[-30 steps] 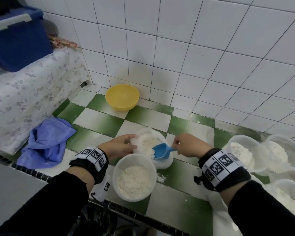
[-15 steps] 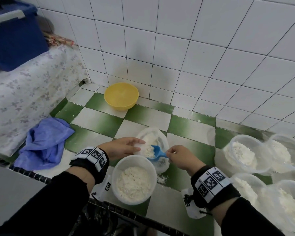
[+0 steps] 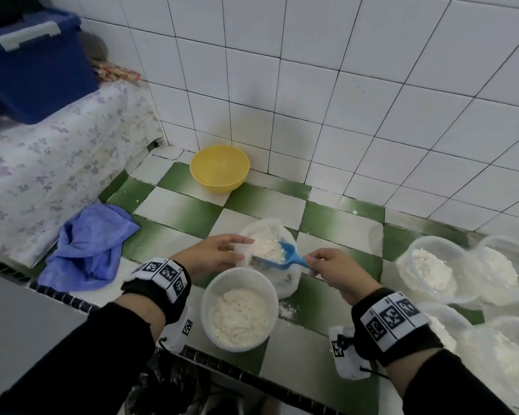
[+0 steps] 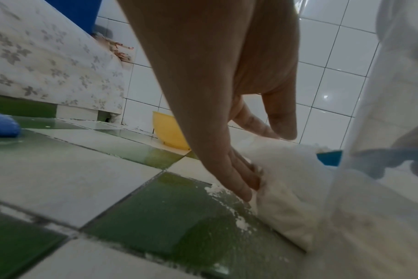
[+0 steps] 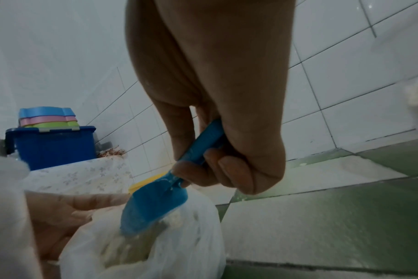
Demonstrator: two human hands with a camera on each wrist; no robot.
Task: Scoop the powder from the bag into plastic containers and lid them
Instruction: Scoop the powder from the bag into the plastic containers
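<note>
At the tabletop's [image 3: 168,211] near edge stands an unlidded container [image 3: 238,308] half full of powder. Just behind it, the left hand [image 3: 213,254] pinches the bag's [image 3: 282,283] rim, while the right hand's [image 3: 336,272] fingers grip a blue scoop [image 3: 285,257] heaped with powder. A yellow bowl [image 3: 220,167] sits at the far edge.

One bag [image 3: 285,283], one scoop [image 3: 285,256] — five containers [image 3: 237,310]

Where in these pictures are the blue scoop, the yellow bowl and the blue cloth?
blue scoop [image 3: 284,255]: head view, powder-filled blade.
yellow bowl [image 3: 219,167]: head view, inner wall.
blue cloth [image 3: 90,244]: head view, middle folds.
</note>
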